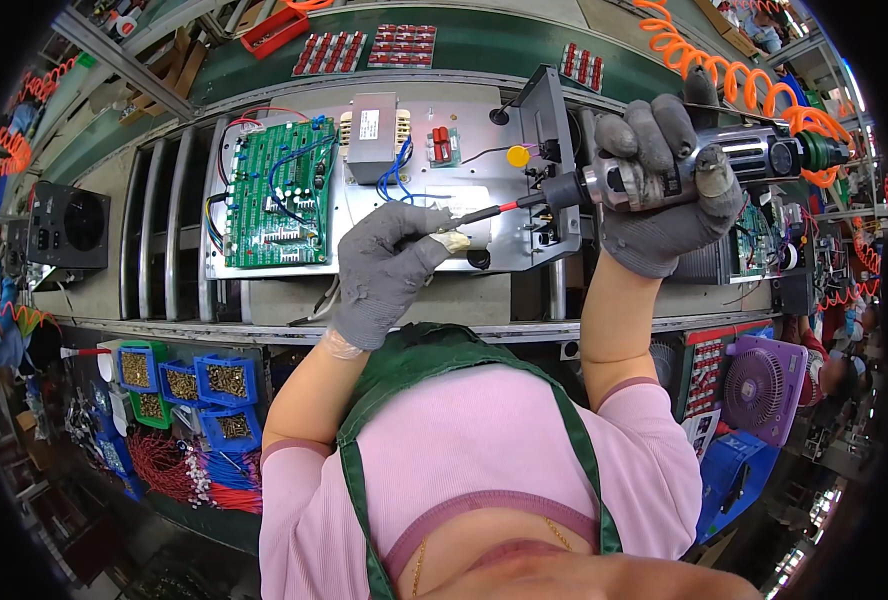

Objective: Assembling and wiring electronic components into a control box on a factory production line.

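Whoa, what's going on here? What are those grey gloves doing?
A person is working over an open metal chassis. The gloved right hand grips a power driver that points left over the chassis. The gloved left hand pinches at the tip of its long bit; whether a screw is there is too small to tell. On the chassis sit a green circuit board and a boxy grey transformer.
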The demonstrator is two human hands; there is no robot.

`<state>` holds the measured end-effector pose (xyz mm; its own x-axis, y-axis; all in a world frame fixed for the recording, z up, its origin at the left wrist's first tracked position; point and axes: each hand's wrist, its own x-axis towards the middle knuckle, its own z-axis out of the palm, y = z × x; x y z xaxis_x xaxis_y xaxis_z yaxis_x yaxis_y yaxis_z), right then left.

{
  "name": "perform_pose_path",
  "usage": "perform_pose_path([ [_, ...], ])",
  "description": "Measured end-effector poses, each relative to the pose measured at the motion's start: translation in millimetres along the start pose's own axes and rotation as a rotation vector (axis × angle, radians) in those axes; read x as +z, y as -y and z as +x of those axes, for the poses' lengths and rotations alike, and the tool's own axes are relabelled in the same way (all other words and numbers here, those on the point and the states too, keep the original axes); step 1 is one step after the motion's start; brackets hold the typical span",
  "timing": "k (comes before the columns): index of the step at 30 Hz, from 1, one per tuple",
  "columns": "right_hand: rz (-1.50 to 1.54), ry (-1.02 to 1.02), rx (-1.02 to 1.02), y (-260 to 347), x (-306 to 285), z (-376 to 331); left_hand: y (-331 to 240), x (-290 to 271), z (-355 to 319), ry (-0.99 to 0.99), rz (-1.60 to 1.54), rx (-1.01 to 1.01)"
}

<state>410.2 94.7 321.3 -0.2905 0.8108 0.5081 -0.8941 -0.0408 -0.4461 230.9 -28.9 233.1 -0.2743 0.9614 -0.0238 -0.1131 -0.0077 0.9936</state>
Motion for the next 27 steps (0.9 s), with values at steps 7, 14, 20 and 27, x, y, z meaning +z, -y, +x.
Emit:
perform_pose_path([
  [7,0.05,0.272,0.009,-1.1,-25.2,11.4,-13.0,0.2,10.4,0.005,0.385,0.251],
  [14,-0.091,0.301,0.052,-1.5,-13.4,34.2,-25.9,0.0,40.2,0.05,0.43,0.27],
  [20,-0.176,0.308,-0.052,-2.0,-37.9,66.8,-34.2,1.8,92.0,0.058,0.496,0.302],
  [27,-0.263,0.105,0.061,-9.5,-73.9,84.6,-29.8,-3.5,151.0,0.226,0.962,0.32],
])
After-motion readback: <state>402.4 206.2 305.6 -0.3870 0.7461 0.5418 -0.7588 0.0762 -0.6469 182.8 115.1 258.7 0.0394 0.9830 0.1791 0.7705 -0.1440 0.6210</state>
